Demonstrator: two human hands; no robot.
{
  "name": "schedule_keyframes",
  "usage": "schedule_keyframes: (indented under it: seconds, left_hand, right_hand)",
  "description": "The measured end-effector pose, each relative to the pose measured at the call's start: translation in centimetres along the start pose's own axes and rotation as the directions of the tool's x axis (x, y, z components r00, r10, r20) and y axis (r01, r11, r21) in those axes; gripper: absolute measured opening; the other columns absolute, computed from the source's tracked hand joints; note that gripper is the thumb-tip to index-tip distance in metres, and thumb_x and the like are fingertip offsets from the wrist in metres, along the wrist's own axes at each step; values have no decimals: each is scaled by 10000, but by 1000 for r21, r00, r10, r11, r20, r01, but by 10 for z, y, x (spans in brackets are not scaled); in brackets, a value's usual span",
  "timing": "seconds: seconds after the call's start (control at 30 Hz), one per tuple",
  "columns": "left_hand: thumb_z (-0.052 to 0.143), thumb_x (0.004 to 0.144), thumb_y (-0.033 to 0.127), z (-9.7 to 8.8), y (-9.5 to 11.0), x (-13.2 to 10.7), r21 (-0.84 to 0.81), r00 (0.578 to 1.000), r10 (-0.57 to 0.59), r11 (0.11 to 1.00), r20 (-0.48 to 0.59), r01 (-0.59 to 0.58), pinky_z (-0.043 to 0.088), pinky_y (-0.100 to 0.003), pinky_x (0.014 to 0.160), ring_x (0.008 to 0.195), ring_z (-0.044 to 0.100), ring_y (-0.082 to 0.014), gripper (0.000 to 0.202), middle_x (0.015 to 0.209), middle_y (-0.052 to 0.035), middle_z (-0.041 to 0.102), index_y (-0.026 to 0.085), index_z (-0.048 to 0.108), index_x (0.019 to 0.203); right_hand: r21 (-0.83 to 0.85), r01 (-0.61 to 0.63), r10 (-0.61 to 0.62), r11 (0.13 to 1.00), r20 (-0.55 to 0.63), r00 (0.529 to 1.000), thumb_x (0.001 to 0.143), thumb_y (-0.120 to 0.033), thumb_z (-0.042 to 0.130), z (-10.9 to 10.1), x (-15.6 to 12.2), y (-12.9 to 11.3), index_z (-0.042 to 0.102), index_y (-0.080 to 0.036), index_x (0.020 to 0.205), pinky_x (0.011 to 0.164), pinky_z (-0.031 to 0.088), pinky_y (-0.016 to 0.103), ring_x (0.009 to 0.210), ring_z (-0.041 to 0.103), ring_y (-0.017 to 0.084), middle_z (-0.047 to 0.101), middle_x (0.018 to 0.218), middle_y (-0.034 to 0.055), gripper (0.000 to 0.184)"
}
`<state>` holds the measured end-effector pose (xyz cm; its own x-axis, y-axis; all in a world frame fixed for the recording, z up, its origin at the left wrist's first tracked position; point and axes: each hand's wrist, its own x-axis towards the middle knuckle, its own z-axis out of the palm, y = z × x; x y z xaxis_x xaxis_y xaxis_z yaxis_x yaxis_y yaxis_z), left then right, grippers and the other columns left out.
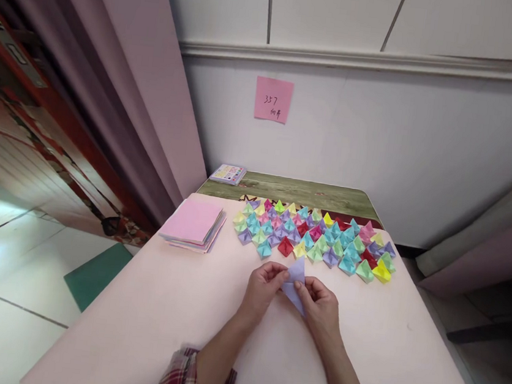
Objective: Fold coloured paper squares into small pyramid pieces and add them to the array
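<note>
Between my hands is a piece of lavender origami paper (295, 275), partly folded, with a pointed top and a lower flap. My left hand (265, 287) pinches its left edge between thumb and fingers. On the other side, my right hand (321, 302) grips the right edge, its thumb pressed on the paper's front. Just beyond the hands sit several rows of small folded paper pieces (285, 245) in red, yellow, green, blue, pink and purple. My fingers cover part of the lavender paper's edges.
A stack of square coloured paper (192, 222), pink on top, lies on the left of the pale pink table (205, 309). A printed booklet (228, 174) rests at the back left corner. A handwritten pink note (273, 100) is on the wall, and a curtain (157, 82) hangs at left.
</note>
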<state>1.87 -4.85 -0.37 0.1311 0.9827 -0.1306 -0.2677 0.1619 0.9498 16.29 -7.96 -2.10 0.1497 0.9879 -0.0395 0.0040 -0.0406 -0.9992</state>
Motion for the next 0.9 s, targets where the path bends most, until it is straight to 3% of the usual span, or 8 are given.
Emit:
schedule_keyframes:
  seconds: [0.17,0.27,0.37,0.57,0.7,0.9]
  left_hand:
    - [829,626,314,3,-1,0,-103,995,-90,990,37,94,514,-272,660,624,637,-148,357,724,-46,715,134,657,882]
    - [841,602,290,2,-1,1,-120,993,-119,986,8,119,513,-261,646,610,637,-141,373,705,-38,713,132,651,880]
    - [832,619,279,0,-1,1,-71,993,-106,991,45,109,494,-235,623,598,625,-125,364,702,-33,710,132,655,900]
    - [814,657,297,-1,-7,0,-2,983,-104,994,151,105,464,-208,585,573,601,-102,302,686,-27,696,128,664,856]
    - [819,646,312,-2,-9,1,21,979,-112,994,168,110,472,-215,547,537,596,-106,327,667,-13,681,132,652,861]
    - [764,691,385,-2,-8,0,164,943,-224,969,247,187,421,-205,431,417,540,-101,295,533,2,625,132,626,754]
  right_hand:
    - [27,-5,7,1000,-80,997,733,-525,724,-1,2,4,642,-178,903,542,471,255,605,606,171,685,709,39,396]
    - [32,-25,28,999,-108,994,706,-519,755,-1,4,5,590,-182,1072,545,485,259,609,625,176,675,689,20,524]
    - [75,-58,65,996,-101,993,679,-527,775,-2,5,1,564,-186,1198,577,507,273,672,656,192,705,803,44,656]
    - [217,-148,142,965,41,989,671,-508,792,-5,3,-6,681,-180,970,553,498,280,633,657,206,729,765,53,457]
    - [316,-132,126,939,40,991,653,-434,829,-5,4,-3,690,-179,888,594,510,275,665,655,190,729,787,52,373]
    - [283,-126,132,951,-4,991,678,-413,815,-7,5,-4,691,-166,792,513,445,219,565,582,130,679,669,13,300]
